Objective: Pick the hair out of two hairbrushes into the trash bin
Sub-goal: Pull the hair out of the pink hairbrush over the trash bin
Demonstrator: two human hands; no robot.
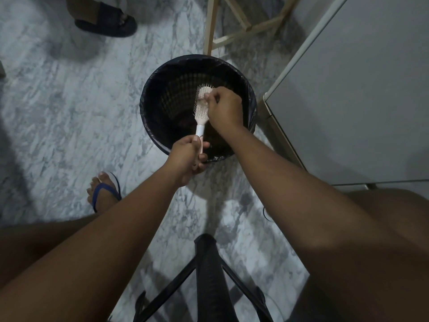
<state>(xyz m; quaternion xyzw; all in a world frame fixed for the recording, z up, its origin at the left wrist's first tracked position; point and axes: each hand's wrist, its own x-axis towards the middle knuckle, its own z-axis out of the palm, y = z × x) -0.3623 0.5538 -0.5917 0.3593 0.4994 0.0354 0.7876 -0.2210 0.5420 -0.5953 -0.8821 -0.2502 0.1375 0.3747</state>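
Note:
A pale pink hairbrush (201, 105) with a white collar on its handle is held over a black trash bin (157, 94) lined with a dark bag. My left hand (188, 159) grips the brush handle at the bin's near rim. My right hand (224, 108) rests against the bristle side of the brush head, its fingertips pinched in the bristles. Whether hair is between the fingers is too small to tell. No second hairbrush is in view.
A white cabinet (348, 89) stands right of the bin. Pale wooden stool legs (210, 24) rise behind it. Another person's sandalled foot (106, 19) is at top left. My foot in a blue flip-flop (104, 191) is on the marble floor. A black chair frame (209, 275) is below.

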